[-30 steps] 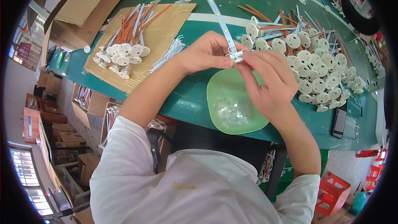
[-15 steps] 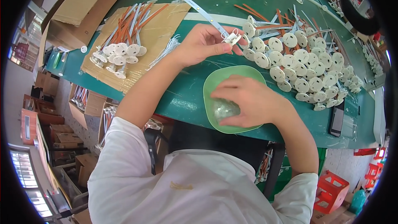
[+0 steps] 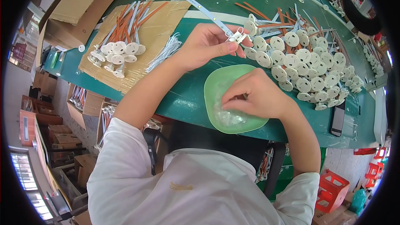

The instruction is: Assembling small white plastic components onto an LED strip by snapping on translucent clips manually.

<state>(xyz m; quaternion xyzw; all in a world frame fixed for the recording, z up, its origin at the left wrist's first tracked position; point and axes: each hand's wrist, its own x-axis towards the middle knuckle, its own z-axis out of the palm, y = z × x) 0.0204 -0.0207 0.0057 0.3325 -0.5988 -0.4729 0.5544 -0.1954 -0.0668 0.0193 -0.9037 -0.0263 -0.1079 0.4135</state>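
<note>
My left hand (image 3: 204,49) is closed on a long, narrow LED strip (image 3: 203,10), whose body slants away to the far left. At the strip's near end, by my fingertips, sits a small white fitting (image 3: 238,37) with a thin white wire looped at it. My right hand (image 3: 260,94) is over a light green bowl (image 3: 211,89), thumb and fingers pinched together inside its rim. Whatever lies between those fingertips is too small to make out. Small clear, shiny pieces (image 3: 233,118) lie in the bowl below them.
Many white round-based parts (image 3: 314,68) with strips are heaped at the right. More lie on a cardboard sheet (image 3: 171,18) at the left, beside a bundle of white wires (image 3: 165,53). A phone (image 3: 338,121) lies near the right edge; an open carton (image 3: 79,21) stands far left.
My right hand's spread fingers have drawn together into a pinch in the bowl, uncovering more clear pieces. My left hand has barely moved, still holding the LED strip.
</note>
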